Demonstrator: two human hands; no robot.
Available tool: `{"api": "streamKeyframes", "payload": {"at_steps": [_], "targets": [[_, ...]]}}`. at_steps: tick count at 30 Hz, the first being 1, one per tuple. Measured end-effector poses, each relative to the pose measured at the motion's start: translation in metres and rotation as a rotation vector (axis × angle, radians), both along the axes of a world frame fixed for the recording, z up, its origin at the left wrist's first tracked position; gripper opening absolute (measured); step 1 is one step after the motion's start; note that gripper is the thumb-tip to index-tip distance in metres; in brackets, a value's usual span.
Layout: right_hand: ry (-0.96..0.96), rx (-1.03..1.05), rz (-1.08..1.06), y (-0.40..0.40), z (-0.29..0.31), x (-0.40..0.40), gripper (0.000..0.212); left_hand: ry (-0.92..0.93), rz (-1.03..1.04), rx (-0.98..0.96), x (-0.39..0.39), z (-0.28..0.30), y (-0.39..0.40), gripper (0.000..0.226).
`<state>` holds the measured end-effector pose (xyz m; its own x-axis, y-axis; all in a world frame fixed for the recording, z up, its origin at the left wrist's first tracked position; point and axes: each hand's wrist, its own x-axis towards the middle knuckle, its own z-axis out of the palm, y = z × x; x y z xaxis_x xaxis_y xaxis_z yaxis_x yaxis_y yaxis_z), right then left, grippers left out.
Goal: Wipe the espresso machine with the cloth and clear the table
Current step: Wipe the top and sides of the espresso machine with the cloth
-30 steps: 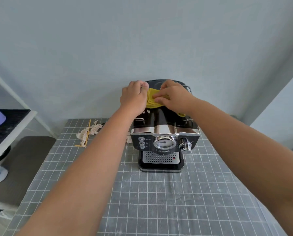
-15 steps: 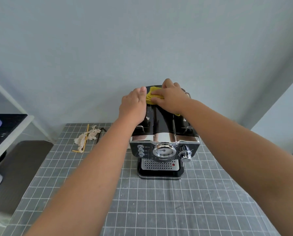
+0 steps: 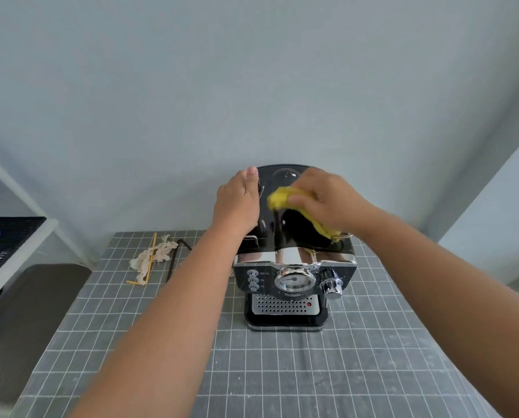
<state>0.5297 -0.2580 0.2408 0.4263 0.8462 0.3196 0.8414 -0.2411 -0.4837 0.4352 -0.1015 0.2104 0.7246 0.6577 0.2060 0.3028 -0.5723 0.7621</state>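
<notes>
- Espresso machine (image 3: 294,282): black and chrome, standing on the worktop (image 3: 282,372) towards its far edge, front panel facing the camera. Gauge, knob and three buttons are legible; much of its top is covered by the two hands.
- Cloth (image 3: 282,198): yellow, bunched, lying on the machine's top and trailing towards its right rear. Motion-blurred; its full extent is hidden under the right hand.
- Right hand (image 3: 327,200): fingers curled around the cloth, pressing it onto the top. Blurred, fingertips not distinct.
- Left hand (image 3: 237,203): laid against the machine's upper left edge, thumb straight on the top; the other fingers go over the side and are hidden, so their state cannot be told.
- Crumpled tissue (image 3: 154,257): on the worktop, left of the machine, apart from it.
- Yellow stick (image 3: 149,260): lying across the tissue.
- Black bent rod (image 3: 177,254): just beside the tissue; its kind is unclear.
- Shelf (image 3: 11,239): left edge, cut off by the frame.
</notes>
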Motion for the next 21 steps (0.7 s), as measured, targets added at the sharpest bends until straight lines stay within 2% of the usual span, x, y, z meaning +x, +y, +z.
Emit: {"api": "streamKeyframes", "payload": {"at_steps": [3,5,9,11,14,21], "targets": [[0.049,0.202,-0.294,0.009,0.019,0.033,0.024,-0.008,-0.004,-0.006,0.000,0.000,0.000,0.059],[0.005,0.105,-0.373,0.024,0.025,0.054,0.023,-0.006,-0.008,-0.004,-0.001,0.001,0.000,0.059],[-0.030,-0.270,-0.365,0.062,0.009,0.070,0.025,-0.017,-0.018,-0.017,-0.002,0.001,-0.001,0.059],[-0.049,-0.362,-0.361,0.076,-0.003,0.069,0.029,-0.013,-0.013,-0.015,-0.001,0.000,0.000,0.054],[-0.053,-0.360,-0.370,0.079,-0.008,0.064,0.028,-0.005,-0.005,-0.011,0.000,0.000,0.001,0.041],[-0.020,-0.285,-0.102,0.036,-0.004,0.044,0.028,-0.016,-0.019,-0.011,0.001,-0.001,0.003,0.058]]}}
